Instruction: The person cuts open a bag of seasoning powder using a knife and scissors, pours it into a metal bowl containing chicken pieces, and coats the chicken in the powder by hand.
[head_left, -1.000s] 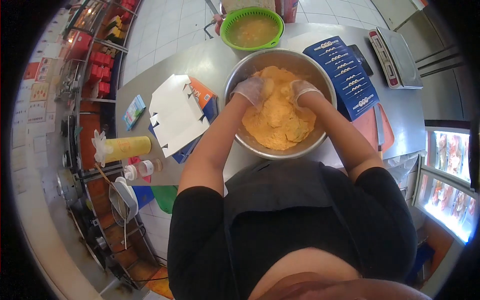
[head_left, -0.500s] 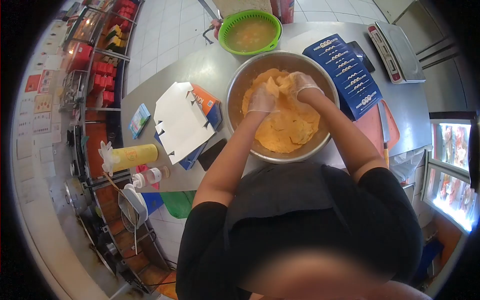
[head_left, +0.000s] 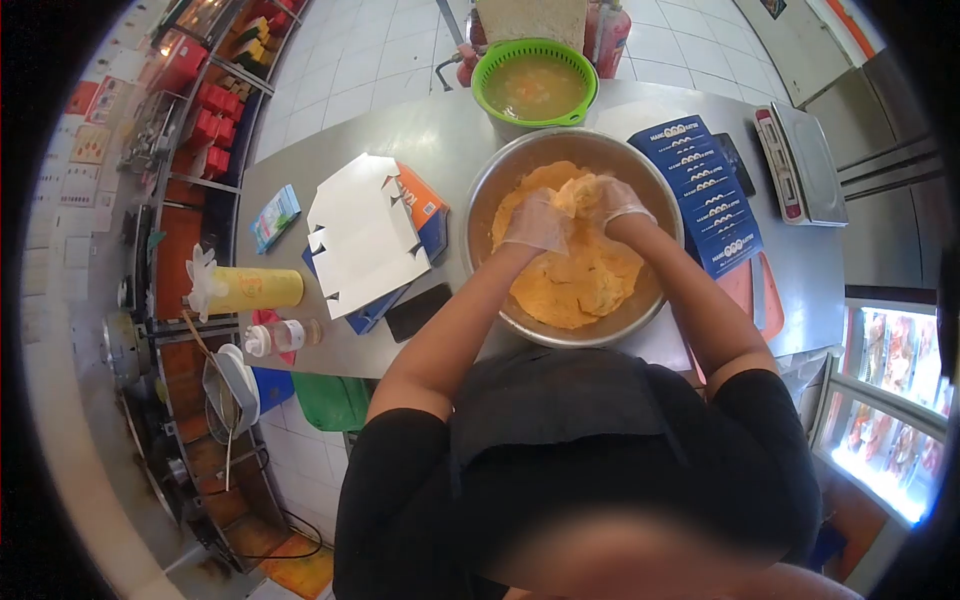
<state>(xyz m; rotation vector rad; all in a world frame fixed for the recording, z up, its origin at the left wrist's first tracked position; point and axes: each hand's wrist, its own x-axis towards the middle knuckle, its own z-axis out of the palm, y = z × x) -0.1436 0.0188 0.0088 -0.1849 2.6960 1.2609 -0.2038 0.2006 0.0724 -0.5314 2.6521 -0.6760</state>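
Nearest, at six o'clock, a dark apron (head_left: 560, 400) is seen at the table's edge. Just beyond it, a steel bowl (head_left: 482, 215) is set on the steel table (head_left: 400, 130) and is partly filled with orange powder (head_left: 570, 295). Inside, a coated lump (head_left: 574, 194) is held between the left hand (head_left: 537, 215) and the right hand (head_left: 618, 203), over the powder. Both grips are narrow, the fingers being curled against the lump; how firmly they are pressed cannot be told. Both hands are covered by clear plastic gloves.

Around the bowl, a dark flat slab (head_left: 419, 312) is placed at eight o'clock, and a white carton (head_left: 367, 235) is laid at nine, with a clear bottle (head_left: 285, 337) and a yellow cylinder (head_left: 260, 288) farther out. At two o'clock, a blue printed stack (head_left: 697, 185) is placed beside the bowl; beyond it, a scale (head_left: 803, 165) is seen. Farthest, at twelve o'clock, cloudy liquid (head_left: 535, 88) is contained within a green basket (head_left: 482, 90).
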